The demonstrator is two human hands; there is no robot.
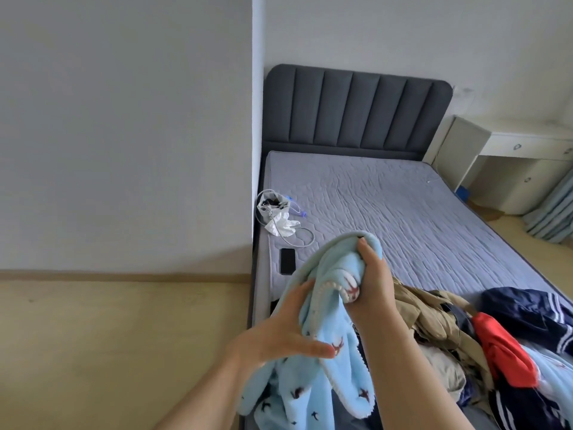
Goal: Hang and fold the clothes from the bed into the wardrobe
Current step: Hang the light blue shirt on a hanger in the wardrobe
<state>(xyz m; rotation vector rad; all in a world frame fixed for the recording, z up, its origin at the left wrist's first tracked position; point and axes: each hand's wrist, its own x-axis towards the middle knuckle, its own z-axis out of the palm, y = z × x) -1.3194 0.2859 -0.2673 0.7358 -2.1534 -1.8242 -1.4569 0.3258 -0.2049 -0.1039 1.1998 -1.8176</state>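
Note:
A light blue fleece garment (pixel 338 377) with small dark red figures hangs in front of me over the bed's near left corner. My right hand (pixel 372 274) grips a bunched part of it near the top. Lower down, my left hand (pixel 279 330) holds its edge, thumb over the fabric. A heap of clothes (pixel 440 330) lies on the bed (pixel 387 206) at the lower right: a tan piece, a red piece (pixel 502 352) and a navy piece with white stripes (pixel 533 308). No wardrobe is in view.
A black phone (pixel 287 261), a white cable and a crumpled white bag (pixel 276 212) lie by the bed's left edge. A white wall stands to the left, a dark headboard (pixel 356 110) behind, a white desk (pixel 508 162) and blue curtain at the right.

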